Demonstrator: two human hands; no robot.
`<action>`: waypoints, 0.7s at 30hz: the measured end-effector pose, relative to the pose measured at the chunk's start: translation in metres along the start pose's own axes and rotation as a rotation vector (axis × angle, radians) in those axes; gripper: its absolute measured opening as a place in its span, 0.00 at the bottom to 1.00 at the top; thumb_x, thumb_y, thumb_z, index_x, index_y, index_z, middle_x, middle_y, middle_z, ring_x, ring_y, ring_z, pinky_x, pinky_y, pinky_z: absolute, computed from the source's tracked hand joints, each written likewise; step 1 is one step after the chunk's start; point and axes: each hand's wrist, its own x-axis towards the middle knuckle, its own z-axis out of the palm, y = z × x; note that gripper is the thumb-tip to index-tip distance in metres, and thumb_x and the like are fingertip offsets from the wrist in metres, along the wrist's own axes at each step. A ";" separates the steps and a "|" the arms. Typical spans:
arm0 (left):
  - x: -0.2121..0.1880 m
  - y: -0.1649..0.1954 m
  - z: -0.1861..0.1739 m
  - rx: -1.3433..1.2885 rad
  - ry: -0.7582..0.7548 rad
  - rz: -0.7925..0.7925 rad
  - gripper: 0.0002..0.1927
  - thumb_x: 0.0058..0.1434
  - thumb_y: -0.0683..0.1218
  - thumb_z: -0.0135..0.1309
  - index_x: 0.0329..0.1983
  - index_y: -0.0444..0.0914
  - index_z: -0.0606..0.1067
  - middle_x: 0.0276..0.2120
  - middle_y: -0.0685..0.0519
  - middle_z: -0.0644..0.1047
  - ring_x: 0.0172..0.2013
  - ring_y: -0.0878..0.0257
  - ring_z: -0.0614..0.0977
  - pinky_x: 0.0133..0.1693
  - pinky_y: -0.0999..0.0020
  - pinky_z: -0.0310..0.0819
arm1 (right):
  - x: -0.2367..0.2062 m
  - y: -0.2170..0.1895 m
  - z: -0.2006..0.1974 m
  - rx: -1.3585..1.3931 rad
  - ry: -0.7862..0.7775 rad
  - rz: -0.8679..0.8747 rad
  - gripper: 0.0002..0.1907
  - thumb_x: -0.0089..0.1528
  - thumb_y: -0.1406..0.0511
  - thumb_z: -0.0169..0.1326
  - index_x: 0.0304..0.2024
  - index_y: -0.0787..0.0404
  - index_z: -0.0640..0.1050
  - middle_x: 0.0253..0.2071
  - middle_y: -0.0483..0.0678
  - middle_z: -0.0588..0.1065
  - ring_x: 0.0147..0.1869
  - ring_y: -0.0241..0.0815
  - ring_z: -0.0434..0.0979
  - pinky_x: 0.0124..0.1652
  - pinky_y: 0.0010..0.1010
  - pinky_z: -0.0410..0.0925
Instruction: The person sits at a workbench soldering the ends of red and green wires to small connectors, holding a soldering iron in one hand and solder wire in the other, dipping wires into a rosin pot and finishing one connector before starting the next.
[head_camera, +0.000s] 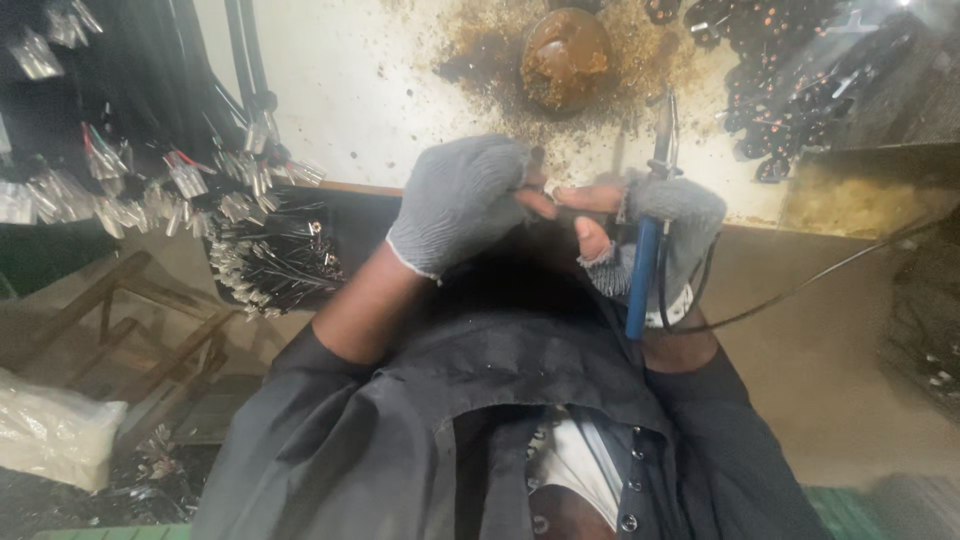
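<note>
White worktable (350, 90) across the top of the view, heavily stained brown around a round, crusted dish (565, 55) near its far middle. Dark scatter of small parts (780, 70) with orange dots toward the upper right. At left, hanging over the table edge, bundles of black wires with clear and red-tipped terminals (255, 215). Lower left, a clear plastic bag (50, 430) on the floor beside a wooden frame (130, 320).

Left hand (460, 200), in a grey glove, raised at centre just in front of the table edge. Fingers curled and pressed together, tips meeting those of the other hand around something small; object between them too small to identify.

Right hand (650, 235), in a grey fingerless glove, just right of the left and touching it at the fingertips. Bare thumb and forefinger extended leftward into the pinch. Remaining fingers closed on a soldering iron (645, 260) with a blue handle: long axis near upright, metal tip pointing away toward the stained patch, black cord (800, 285) trailing off right. Iron lies wholly on the right-hand side, tip above and just right of the pinch; right hand nearer to it.
</note>
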 end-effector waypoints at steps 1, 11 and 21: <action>-0.001 -0.003 -0.002 -0.041 0.027 0.011 0.11 0.56 0.53 0.67 0.34 0.43 0.79 0.34 0.54 0.80 0.35 0.55 0.82 0.34 0.61 0.75 | 0.004 -0.002 -0.002 -0.076 -0.003 -0.064 0.08 0.69 0.63 0.61 0.43 0.61 0.84 0.38 0.46 0.81 0.45 0.37 0.81 0.48 0.29 0.72; -0.002 0.001 0.000 0.108 0.103 0.084 0.07 0.58 0.46 0.65 0.33 0.43 0.77 0.36 0.52 0.78 0.36 0.53 0.81 0.35 0.59 0.75 | 0.030 -0.006 0.010 -0.074 0.258 -0.109 0.14 0.70 0.62 0.60 0.52 0.65 0.74 0.45 0.48 0.78 0.43 0.38 0.77 0.42 0.27 0.70; -0.002 -0.003 0.006 0.129 0.061 0.231 0.11 0.54 0.42 0.59 0.41 0.43 0.78 0.36 0.52 0.77 0.35 0.54 0.80 0.34 0.57 0.74 | 0.019 0.038 0.016 -0.022 0.149 -0.016 0.12 0.69 0.61 0.67 0.34 0.59 0.81 0.30 0.42 0.76 0.29 0.34 0.75 0.30 0.23 0.67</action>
